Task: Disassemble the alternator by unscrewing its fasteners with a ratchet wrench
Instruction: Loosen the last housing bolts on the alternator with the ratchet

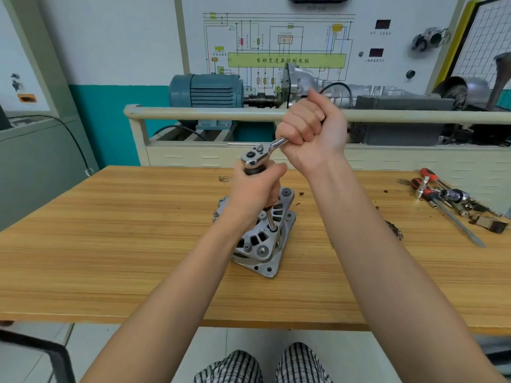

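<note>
Mid-unscrew, by the look of it: ratchet wrench (253, 157) sits on a long extension running down into a fastener on top of the alternator (262, 239). Right hand (311, 128) has its grip wrapped round the wrench handle; left hand (255, 192) has its grip curled round the extension just under the ratchet head, steadying it. Next move probably a handle swing, keeping the socket square. Alternator stands mid-bench (110, 244), grey slotted aluminium housing with bolts visible; screwdrivers (431, 189) lie well to its right.

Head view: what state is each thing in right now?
Silver cast-metal alternator: on the wooden table, extension bar seated on a fastener.
Chrome ratchet wrench: head up, held in both hands.
Left hand: grips the extension.
Right hand: grips the handle.
Red-handled screwdrivers: lying unused.
</note>
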{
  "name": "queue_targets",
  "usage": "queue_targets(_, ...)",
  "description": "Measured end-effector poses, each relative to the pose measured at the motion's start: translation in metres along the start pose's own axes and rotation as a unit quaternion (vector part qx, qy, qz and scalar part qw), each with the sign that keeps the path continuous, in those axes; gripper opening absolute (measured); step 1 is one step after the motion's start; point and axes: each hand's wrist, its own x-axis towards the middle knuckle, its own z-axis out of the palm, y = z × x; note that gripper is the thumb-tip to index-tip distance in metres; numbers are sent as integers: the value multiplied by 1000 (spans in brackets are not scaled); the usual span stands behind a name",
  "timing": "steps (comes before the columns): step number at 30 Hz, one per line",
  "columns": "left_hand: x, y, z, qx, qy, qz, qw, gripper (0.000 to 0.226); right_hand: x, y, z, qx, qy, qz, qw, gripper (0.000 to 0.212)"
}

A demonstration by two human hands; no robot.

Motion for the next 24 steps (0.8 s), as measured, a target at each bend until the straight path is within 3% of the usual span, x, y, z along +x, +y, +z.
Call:
queue_targets(4, -3, -1, 12, 17, 121, 29, 992, 30, -34, 11, -1, -54, -6, -158, 986, 57)
queue_targets(8, -4, -2, 21, 63, 179, 54, 980, 47, -69, 44, -3, -168, -96, -347, 917, 45)
queue_targets(10, -5, -3, 23, 72, 198, 63, 976, 51, -72, 52, -5, -185, -110, -380, 900, 41)
queue_targets(14, -3, -5, 27, 57, 231, 66, 969, 46, -60, 26, 0, -151, -49, -285, 945, 53)
queue_targets(17, -4, -6, 26, 43, 210, 58, 975, 39, -44, 7, -1, -101, -20, -194, 976, 55)
queue_targets(20, -5, -4, 9, 92, 106, 66, 988, 30, -28, -2, -4, -75, -34, -109, 991, 50)
queue_targets(24, -1, 2, -10, 88, -112, 69, 987, 26, -6, -11, -7, -8, -55, 8, 998, 48)
